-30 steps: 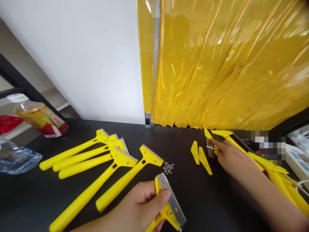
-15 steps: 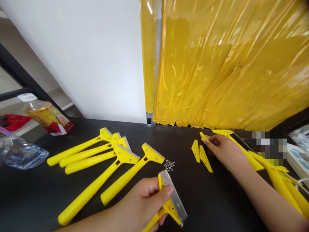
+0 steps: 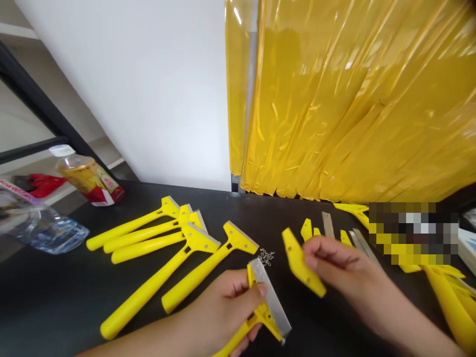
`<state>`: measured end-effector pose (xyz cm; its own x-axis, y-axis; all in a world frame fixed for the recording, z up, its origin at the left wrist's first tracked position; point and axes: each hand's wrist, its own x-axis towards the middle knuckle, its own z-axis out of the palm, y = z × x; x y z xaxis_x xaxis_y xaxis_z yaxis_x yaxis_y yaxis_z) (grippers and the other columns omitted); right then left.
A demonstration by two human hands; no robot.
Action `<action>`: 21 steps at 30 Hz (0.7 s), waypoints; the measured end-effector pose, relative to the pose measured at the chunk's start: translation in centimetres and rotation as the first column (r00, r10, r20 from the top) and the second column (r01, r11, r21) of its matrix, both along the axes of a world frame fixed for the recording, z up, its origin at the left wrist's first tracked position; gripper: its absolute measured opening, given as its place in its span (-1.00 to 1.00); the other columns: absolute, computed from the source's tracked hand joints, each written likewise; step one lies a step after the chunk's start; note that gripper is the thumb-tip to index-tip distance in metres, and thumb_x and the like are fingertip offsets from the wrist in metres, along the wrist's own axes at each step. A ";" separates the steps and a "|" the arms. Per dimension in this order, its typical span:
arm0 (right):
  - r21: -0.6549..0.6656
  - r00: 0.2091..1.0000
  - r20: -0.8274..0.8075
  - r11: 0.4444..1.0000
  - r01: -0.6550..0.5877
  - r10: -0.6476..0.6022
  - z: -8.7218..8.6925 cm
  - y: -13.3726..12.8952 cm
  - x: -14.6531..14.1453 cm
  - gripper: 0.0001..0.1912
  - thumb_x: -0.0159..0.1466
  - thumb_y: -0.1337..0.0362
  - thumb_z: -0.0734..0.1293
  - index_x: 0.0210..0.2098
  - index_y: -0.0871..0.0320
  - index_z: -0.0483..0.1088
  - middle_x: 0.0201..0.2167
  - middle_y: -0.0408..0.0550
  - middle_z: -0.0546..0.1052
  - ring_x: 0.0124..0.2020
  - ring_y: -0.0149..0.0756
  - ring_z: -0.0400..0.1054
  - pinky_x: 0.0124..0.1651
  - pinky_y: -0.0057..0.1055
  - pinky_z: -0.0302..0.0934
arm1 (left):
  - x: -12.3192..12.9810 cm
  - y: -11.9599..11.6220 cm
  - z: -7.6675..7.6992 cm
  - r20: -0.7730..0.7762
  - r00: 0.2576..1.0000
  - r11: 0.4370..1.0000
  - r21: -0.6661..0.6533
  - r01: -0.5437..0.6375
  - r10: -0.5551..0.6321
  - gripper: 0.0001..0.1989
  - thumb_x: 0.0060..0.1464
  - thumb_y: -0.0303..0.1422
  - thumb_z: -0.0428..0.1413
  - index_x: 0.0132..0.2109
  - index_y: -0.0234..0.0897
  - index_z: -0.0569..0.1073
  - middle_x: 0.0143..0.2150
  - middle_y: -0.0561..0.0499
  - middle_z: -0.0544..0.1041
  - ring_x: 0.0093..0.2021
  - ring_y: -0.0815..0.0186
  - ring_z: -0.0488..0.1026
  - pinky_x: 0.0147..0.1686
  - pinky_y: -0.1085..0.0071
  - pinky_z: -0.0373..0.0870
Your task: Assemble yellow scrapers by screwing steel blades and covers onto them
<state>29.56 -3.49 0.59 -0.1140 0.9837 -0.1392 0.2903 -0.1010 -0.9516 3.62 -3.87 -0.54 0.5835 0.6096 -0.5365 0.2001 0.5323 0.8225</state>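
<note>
My left hand (image 3: pixel 223 312) grips a yellow-handled scraper (image 3: pixel 260 317) near its head, with the steel blade (image 3: pixel 270 297) facing up and right. My right hand (image 3: pixel 342 265) pinches a flat yellow plastic plate (image 3: pixel 301 263), lifted over the black table (image 3: pixel 52 302). Several finished-looking yellow scrapers (image 3: pixel 156 263) lie fanned out left of my hands. A small heap of metal screws (image 3: pixel 266 257) sits just above my left hand. Beyond my right hand lie loose steel blades (image 3: pixel 327 224) and small yellow plates (image 3: pixel 306 230).
More yellow scraper parts (image 3: pixel 449 307) lie at the right edge, partly under a pixelated patch (image 3: pixel 412 233). A yellow plastic curtain (image 3: pixel 353 99) hangs along the table's far edge beside a white wall (image 3: pixel 122 99). A drink bottle (image 3: pixel 89 178) and clear plastic bag (image 3: pixel 48 230) lie far left.
My right hand has come back from the far pieces toward the middle, carrying a yellow plate. Loose steel blades now show behind it. My left hand still holds the scraper, and the view has shifted slightly.
</note>
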 end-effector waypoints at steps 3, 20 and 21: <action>-0.106 0.984 -0.113 0.983 -0.153 0.141 -0.9 -1.5 -3.4 -0.64 0.32 -0.06 0.42 -0.33 0.11 0.42 -0.45 -0.18 0.36 -0.40 -0.37 0.18 -0.34 -0.43 0.12 | 0.0 0.0 -0.1 0.032 0.999 0.999 0.033 0.016 -0.017 -0.53 0.27 0.13 0.05 -0.24 -0.23 0.37 -0.57 0.19 0.35 -0.75 0.49 0.20 -0.82 0.61 0.10; -0.094 0.972 -0.080 0.969 -0.230 0.223 -2.3 -2.2 -5.1 -0.72 0.37 0.05 0.36 -0.32 0.09 0.32 -0.47 -0.24 0.27 -0.42 -0.39 0.13 -0.36 -0.47 0.10 | -0.1 -0.3 -0.6 0.066 0.997 0.995 0.087 0.041 -0.047 -0.54 0.27 0.12 0.10 -0.17 -0.22 0.34 -0.56 0.22 0.30 -0.72 0.51 0.19 -0.78 0.63 0.12; -0.095 0.972 -0.088 0.970 -0.225 0.217 -2.3 -2.2 -5.2 -0.73 0.37 0.05 0.37 -0.32 0.09 0.31 -0.47 -0.25 0.27 -0.42 -0.39 0.12 -0.36 -0.48 0.10 | -0.1 -0.3 -0.6 0.060 0.997 0.995 0.085 0.044 -0.049 -0.54 0.28 0.12 0.09 -0.16 -0.21 0.34 -0.55 0.22 0.31 -0.72 0.51 0.19 -0.79 0.63 0.13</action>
